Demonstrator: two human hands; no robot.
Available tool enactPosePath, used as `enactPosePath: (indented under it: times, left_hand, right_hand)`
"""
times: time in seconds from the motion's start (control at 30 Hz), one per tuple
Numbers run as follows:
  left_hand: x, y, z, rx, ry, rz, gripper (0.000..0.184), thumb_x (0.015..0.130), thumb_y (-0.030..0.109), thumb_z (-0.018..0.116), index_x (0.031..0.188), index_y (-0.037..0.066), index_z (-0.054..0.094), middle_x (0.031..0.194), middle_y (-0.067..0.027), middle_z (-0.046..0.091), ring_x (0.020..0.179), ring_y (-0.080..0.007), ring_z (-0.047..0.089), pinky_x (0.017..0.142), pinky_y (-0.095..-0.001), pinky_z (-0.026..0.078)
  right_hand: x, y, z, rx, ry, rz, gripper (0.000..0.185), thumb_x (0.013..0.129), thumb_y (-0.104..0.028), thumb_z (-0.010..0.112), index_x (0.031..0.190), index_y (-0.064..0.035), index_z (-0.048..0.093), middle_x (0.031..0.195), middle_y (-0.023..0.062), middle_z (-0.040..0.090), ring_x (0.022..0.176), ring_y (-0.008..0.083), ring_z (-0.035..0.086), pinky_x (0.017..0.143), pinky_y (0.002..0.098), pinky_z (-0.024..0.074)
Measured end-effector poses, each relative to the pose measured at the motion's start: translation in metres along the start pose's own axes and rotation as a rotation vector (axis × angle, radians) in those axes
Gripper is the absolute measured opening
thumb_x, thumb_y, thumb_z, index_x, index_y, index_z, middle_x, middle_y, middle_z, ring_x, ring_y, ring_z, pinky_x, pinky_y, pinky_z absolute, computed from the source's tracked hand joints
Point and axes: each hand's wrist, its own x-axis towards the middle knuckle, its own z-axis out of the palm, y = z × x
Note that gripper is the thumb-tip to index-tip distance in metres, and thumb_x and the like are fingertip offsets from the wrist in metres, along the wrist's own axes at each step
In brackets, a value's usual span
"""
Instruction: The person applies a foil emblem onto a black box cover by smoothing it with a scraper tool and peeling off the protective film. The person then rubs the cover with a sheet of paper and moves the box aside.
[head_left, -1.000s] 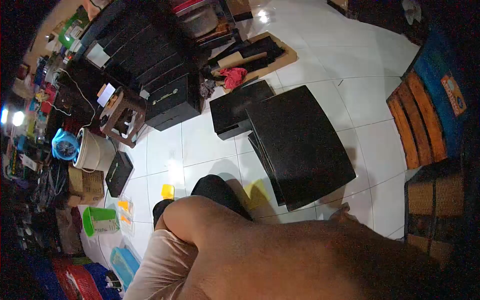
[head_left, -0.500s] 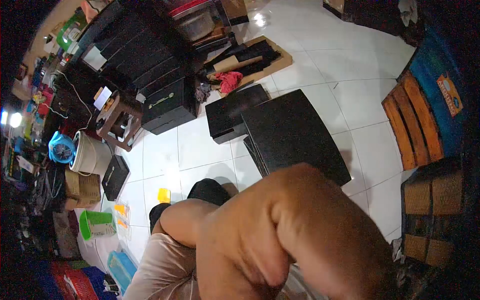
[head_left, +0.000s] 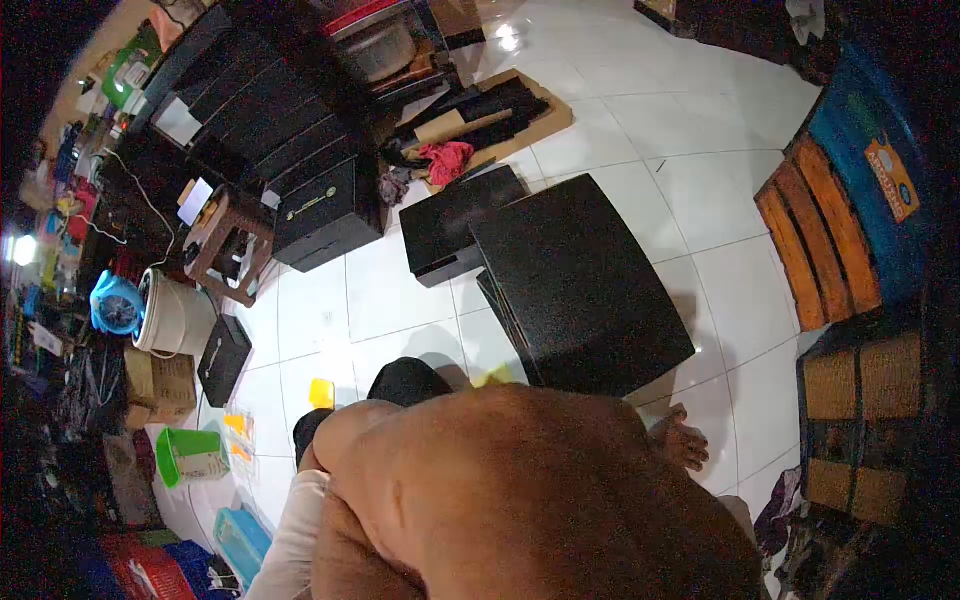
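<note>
At the lower right, my right hand (head_left: 683, 440) shows beyond my bare arm, low over the white floor, with its fingers loosely apart and nothing seen in them. It is nearest to the right lower edge of a large black panel-like box (head_left: 590, 290), and a gap separates the two. A smaller black box (head_left: 455, 225) stands against the large one's left side. Part of a yellow piece (head_left: 492, 376) shows below them. My left hand is not in view. My arm fills the lower middle and hides what lies under it.
A black box with a gold mark (head_left: 325, 212), a brown stool (head_left: 258, 235), a white bucket (head_left: 185, 312), a green bin (head_left: 190, 458) and a blue tray (head_left: 240, 540) stand left. A red cloth (head_left: 445, 162) lies by cardboard (head_left: 555, 110). Slatted wood (head_left: 825, 240) is at right.
My raised, bent arm has come down from in front of the large box, and my right hand now shows beyond it. The whole view has shifted slightly, with the boxes a little further left.
</note>
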Motion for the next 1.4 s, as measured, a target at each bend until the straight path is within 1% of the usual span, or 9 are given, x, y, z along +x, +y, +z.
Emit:
enactPosePath:
  times: [0.47, 0.53, 0.63, 0.77, 1.0, 1.17, 1.3, 1.37, 1.4]
  left_hand:
    - [-0.006, -0.014, 0.02, -0.015, 0.01, 0.03, 0.069, 0.1, 0.065, 0.07, 0.073, 0.003, 0.063, 0.081, -0.0131, 0.059, 0.07, -0.0294, 0.057, 0.065, -0.0462, 0.041]
    - [0.027, -0.088, 0.02, -0.021, -0.004, 0.034, 0.069, 0.1, 0.065, 0.071, 0.072, 0.003, 0.063, 0.079, -0.0128, 0.06, 0.068, -0.0292, 0.057, 0.064, -0.0462, 0.041]
    - [-0.025, -0.064, -0.002, 0.567, 0.057, -0.289, 0.049, 0.104, 0.031, 0.079, 0.07, 0.001, 0.059, 0.081, -0.0138, 0.062, 0.068, -0.03, 0.06, 0.063, -0.0422, 0.047]
    - [-0.112, -0.047, -0.023, 1.251, 0.103, -0.71, 0.02, 0.1, 0.02, 0.078, 0.111, 0.007, 0.067, 0.124, -0.0191, 0.068, 0.111, -0.039, 0.07, 0.09, -0.0452, 0.058]
    - [-0.281, 0.04, -0.002, 1.534, -0.171, -2.096, 0.072, 0.095, 0.027, 0.075, 0.162, 0.015, 0.05, 0.16, -0.0246, 0.053, 0.144, -0.0426, 0.056, 0.115, -0.0555, 0.049]
    - [-0.406, 0.1, 0.073, 1.337, -0.514, -2.294, 0.168, 0.048, 0.067, 0.102, 0.179, 0.023, 0.007, 0.182, -0.0285, 0.005, 0.161, -0.0608, 0.02, 0.122, -0.0783, 0.027]
    - [-0.425, 0.091, 0.109, 1.347, -0.308, -2.198, 0.165, 0.057, 0.064, 0.101, 0.178, 0.025, -0.003, 0.18, -0.0341, -0.009, 0.161, -0.0663, 0.007, 0.125, -0.0799, 0.016]
    - [-0.488, 0.078, 0.109, 1.439, -0.211, -1.998, 0.164, 0.06, 0.063, 0.1, 0.178, 0.026, -0.007, 0.179, -0.0351, -0.014, 0.161, -0.0683, 0.001, 0.126, -0.0806, 0.011]
    - [-0.527, 0.064, 0.104, 1.899, -0.556, -1.971, 0.162, 0.062, 0.063, 0.099, 0.178, 0.026, -0.008, 0.179, -0.0342, -0.017, 0.16, -0.069, -0.004, 0.125, -0.0813, 0.007]
  right_hand:
    - [-0.003, 0.0, -0.006, 0.018, 0.011, -0.02, 0.101, 0.101, -0.08, 0.038, 0.164, -0.0019, 0.045, 0.165, 0.0268, 0.05, 0.141, 0.0499, 0.057, 0.101, 0.0757, 0.0463]
    - [0.0, -0.003, -0.013, 0.022, 0.009, -0.008, 0.101, 0.101, -0.08, 0.038, 0.164, -0.002, 0.045, 0.165, 0.0268, 0.05, 0.141, 0.0499, 0.057, 0.101, 0.0756, 0.0465]
    - [0.001, -0.008, -0.003, 0.023, 0.005, 0.009, 0.101, 0.101, -0.081, 0.038, 0.164, -0.0021, 0.046, 0.165, 0.0268, 0.05, 0.14, 0.0499, 0.057, 0.101, 0.0756, 0.0469]
    - [-0.002, -0.016, 0.0, 0.025, -0.009, 0.03, 0.101, 0.101, -0.081, 0.038, 0.164, -0.0022, 0.046, 0.165, 0.0267, 0.05, 0.14, 0.0499, 0.057, 0.1, 0.0756, 0.0473]
    - [-0.013, -0.031, -0.004, 0.051, -0.016, 0.032, 0.102, 0.101, -0.082, 0.038, 0.164, -0.0024, 0.046, 0.165, 0.0267, 0.05, 0.14, 0.0499, 0.057, 0.1, 0.0756, 0.0481]
    - [-0.031, -0.04, -0.007, 0.059, -0.041, 0.036, 0.102, 0.101, -0.082, 0.038, 0.164, -0.0026, 0.046, 0.165, 0.0267, 0.05, 0.14, 0.0499, 0.058, 0.1, 0.0755, 0.0487]
    - [-0.044, -0.021, -0.023, 0.069, -0.07, 0.024, 0.102, 0.101, -0.082, 0.038, 0.164, -0.0027, 0.046, 0.165, 0.0267, 0.05, 0.14, 0.0499, 0.058, 0.099, 0.0755, 0.049]
    - [-0.003, 0.001, -0.119, 0.224, -0.564, 0.093, 0.103, 0.103, -0.08, 0.039, 0.173, -0.0051, 0.032, 0.174, 0.0228, 0.04, 0.159, 0.0478, 0.04, 0.128, 0.074, 0.0189]
    - [-0.003, -0.004, -0.119, 0.228, -0.566, 0.094, 0.103, 0.103, -0.08, 0.039, 0.173, -0.0051, 0.032, 0.174, 0.0228, 0.04, 0.159, 0.0478, 0.04, 0.128, 0.074, 0.0189]
